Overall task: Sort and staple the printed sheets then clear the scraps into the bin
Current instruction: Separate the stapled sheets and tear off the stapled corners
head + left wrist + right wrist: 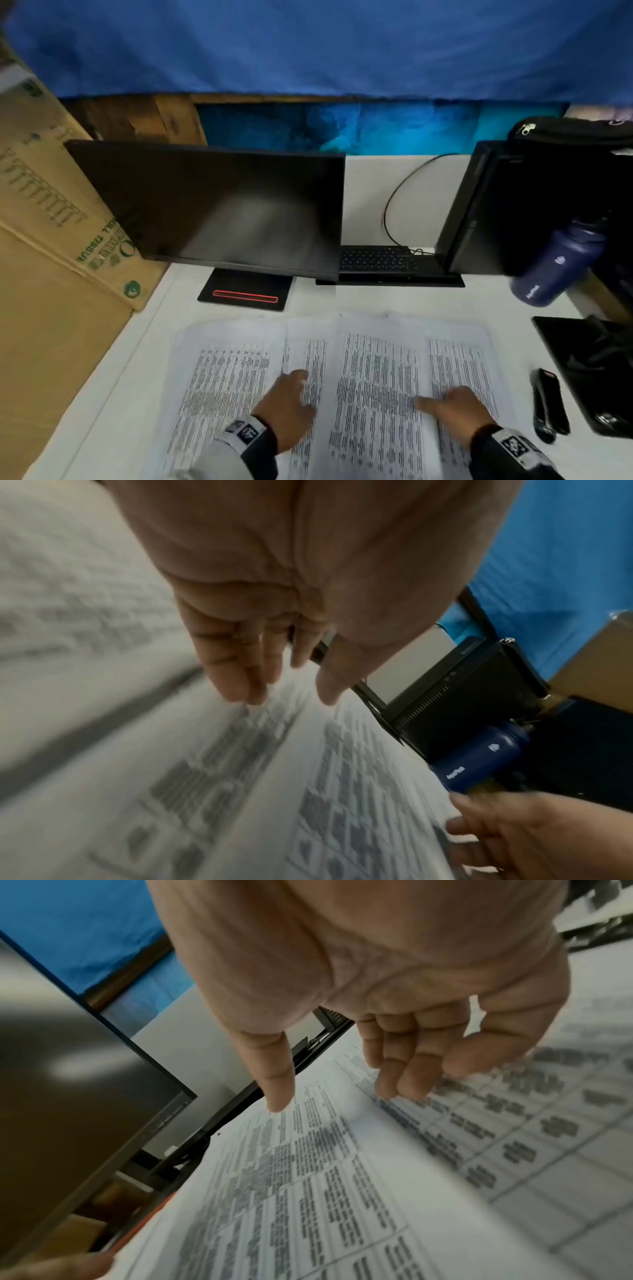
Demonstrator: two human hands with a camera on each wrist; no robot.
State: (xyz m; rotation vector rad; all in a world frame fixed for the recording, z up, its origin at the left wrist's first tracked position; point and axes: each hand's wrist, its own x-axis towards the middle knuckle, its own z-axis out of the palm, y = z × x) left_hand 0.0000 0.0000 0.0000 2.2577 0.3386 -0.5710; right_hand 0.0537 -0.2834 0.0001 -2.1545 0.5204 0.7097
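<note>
The left hand (286, 407) has its fingers (236, 669) loosely spread and nearly straight, the tips down at the printed sheets (342, 377) with nothing gripped; the blur makes it hard to say whether the tips actually touch the paper. The right hand (452, 411) is likewise loose, its thumb (277, 1083) straight and set apart from the other fingers, which bend a little toward the page and hold nothing.

The sheets lie flat on the white desk (137, 359), fanned side by side in overlapping pages. Each page runs lengthwise from the person toward the monitor (212, 209), that is, 6 to 12 o'clock, while the whole spread stretches across from 9 to 3 o'clock. The left hand is over the seam between the two left pages, the right hand over the seam between the two right pages.

At 3 o'clock of the right hand, well clear of the paper, a black stapler (548, 404) lies on the desk, its long axis also running roughly 6 to 12. Toward 1 o'clock stands a dark blue bottle (558, 263) beside a black computer case (513, 205). A keyboard (380, 262) is at 12 o'clock, and a cardboard box (51, 240) is at 10 o'clock.
</note>
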